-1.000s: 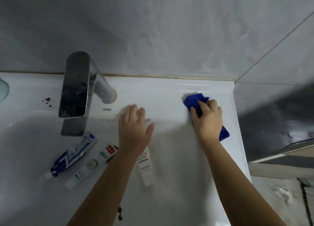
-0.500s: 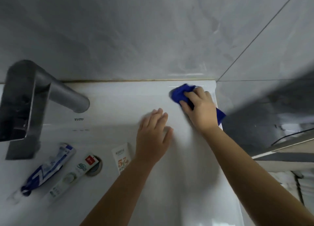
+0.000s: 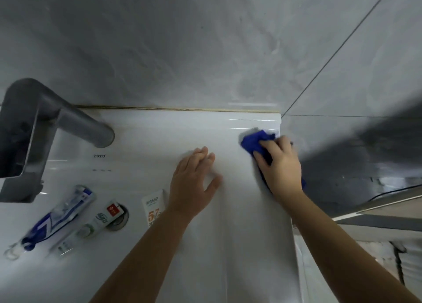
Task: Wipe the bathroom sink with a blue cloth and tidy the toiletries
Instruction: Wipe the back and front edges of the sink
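The cloth point(image 3: 253, 142) is bunched under the right hand point(image 3: 282, 165) at the far right corner of the sink point(image 3: 173, 129) and pressed down, apparently so the rim gets rubbed. It is gripped by curled fingers point(image 3: 268, 148), with a wad showing beyond them. The left hand point(image 3: 194, 181) is laid flat with its fingers straight, probably as a brace. Three tubes point(image 3: 98, 223) are seen lying in the basin, to the left.

A: What are the hands doing?
B: The right hand point(image 3: 282, 165) holds a crumpled blue cloth point(image 3: 253, 142) against the back right corner of a glossy white ceramic sink point(image 3: 164, 129). The left hand point(image 3: 194, 184) lies flat nearby.
A: And the basin?
B: Beneath a grey metal tap point(image 3: 34, 124) lie a blue-and-white toothpaste tube point(image 3: 57, 216), a white-and-green tube point(image 3: 91, 226) across the drain point(image 3: 122, 220), and a white orange-printed tube point(image 3: 153, 205) partly hidden by the left forearm.
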`<control>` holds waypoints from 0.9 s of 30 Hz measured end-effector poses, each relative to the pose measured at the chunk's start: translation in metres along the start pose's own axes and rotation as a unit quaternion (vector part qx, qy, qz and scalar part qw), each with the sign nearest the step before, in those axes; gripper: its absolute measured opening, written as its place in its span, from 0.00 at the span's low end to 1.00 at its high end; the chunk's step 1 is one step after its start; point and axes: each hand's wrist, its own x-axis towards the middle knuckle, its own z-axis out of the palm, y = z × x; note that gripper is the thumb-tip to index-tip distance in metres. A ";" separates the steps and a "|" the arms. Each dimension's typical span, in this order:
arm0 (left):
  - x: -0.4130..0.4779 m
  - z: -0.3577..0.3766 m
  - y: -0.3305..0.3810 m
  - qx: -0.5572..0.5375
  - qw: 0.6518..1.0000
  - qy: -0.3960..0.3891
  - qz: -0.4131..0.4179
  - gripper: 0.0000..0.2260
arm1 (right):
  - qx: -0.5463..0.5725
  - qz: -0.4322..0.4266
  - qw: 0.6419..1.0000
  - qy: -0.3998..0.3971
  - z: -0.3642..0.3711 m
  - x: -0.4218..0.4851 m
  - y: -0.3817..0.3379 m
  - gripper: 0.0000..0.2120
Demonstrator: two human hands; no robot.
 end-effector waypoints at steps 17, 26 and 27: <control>0.000 -0.003 -0.002 -0.004 1.000 -0.008 0.003 0.23 | 0.075 0.054 0.996 0.016 -0.021 -0.014 -0.001 0.12; -0.001 0.000 -0.006 -0.017 1.000 0.005 0.010 0.23 | 0.026 -0.048 0.996 0.067 0.019 0.066 -0.017 0.11; -0.001 0.000 -0.007 -0.021 1.000 0.005 0.013 0.23 | 0.029 0.003 0.995 0.091 0.011 0.061 -0.004 0.11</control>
